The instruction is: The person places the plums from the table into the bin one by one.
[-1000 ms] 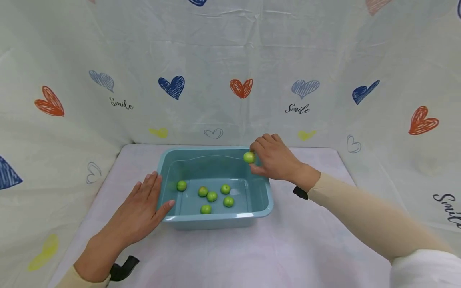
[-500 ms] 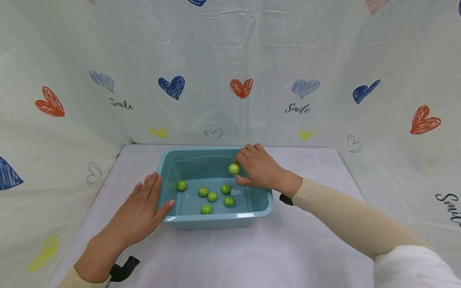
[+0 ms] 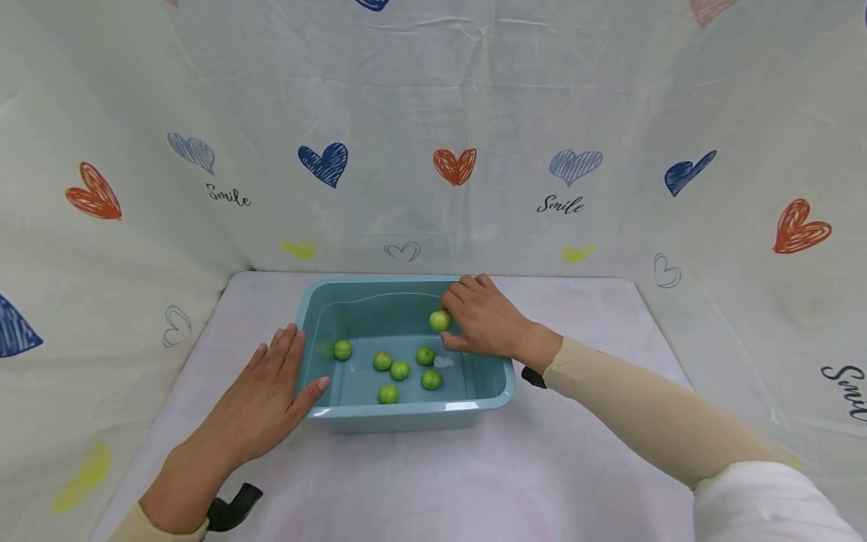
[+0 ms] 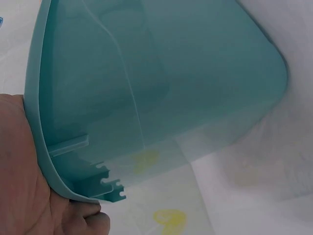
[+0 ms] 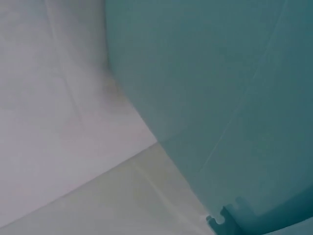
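Between the thumb and fingers of my right hand (image 3: 484, 316) is a small round green fruit (image 3: 439, 321), held above the right part of a blue-green plastic tub (image 3: 413, 411). Several similar green fruits lie on the tub's floor, among them one green fruit (image 3: 342, 350) by the left wall. My left hand (image 3: 260, 395) rests along the tub's left rim with its fingers straight and thumb over the near corner. In the left wrist view, that hand (image 4: 22, 181) is against the tub's rim beside its outer wall (image 4: 195, 63). The right wrist view shows the tub's outer wall (image 5: 205, 88), with the hand out of sight.
The tub stands on a table with a pale cloth (image 3: 542, 467). A white curtain (image 3: 406, 98) printed with hearts and "Smile" closes off the back and both sides. Black straps (image 3: 233, 508) show at the wrists.
My right hand has come left and down with the green fruit, from the tub's back right corner to over its inside, and barely moves in the last half second. The left hand stays still.
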Tool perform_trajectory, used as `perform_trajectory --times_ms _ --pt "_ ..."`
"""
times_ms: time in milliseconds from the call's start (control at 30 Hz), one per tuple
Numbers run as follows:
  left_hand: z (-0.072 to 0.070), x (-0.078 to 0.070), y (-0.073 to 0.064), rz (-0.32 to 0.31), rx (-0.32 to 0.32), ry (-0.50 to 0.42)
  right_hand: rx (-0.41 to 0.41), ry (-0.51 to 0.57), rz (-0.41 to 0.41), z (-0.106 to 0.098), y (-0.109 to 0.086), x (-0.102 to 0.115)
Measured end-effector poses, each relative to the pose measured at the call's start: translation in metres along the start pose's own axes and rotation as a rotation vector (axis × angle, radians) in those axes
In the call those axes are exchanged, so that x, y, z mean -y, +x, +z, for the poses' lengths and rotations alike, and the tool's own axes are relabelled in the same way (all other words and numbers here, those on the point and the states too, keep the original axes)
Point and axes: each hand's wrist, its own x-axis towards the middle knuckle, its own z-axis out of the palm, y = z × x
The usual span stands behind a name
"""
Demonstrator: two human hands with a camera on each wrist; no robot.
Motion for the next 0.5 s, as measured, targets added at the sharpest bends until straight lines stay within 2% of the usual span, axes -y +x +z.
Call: perform_trajectory --times_ms 233,367,500 --pt "0.000 0.000 0.000 0.002 0.002 -0.007 0.015 -0.019 -0.024 -0.006 0.005 0.000" --pt "-0.001 0.000 0.000 0.001 0.003 -0.011 0.024 -0.056 -0.055 -0.022 0.010 -0.003" --pt "-0.001 0.000 0.000 -0.003 0.004 -0.004 0.000 -0.058 -0.073 -0.038 0.020 -0.005"
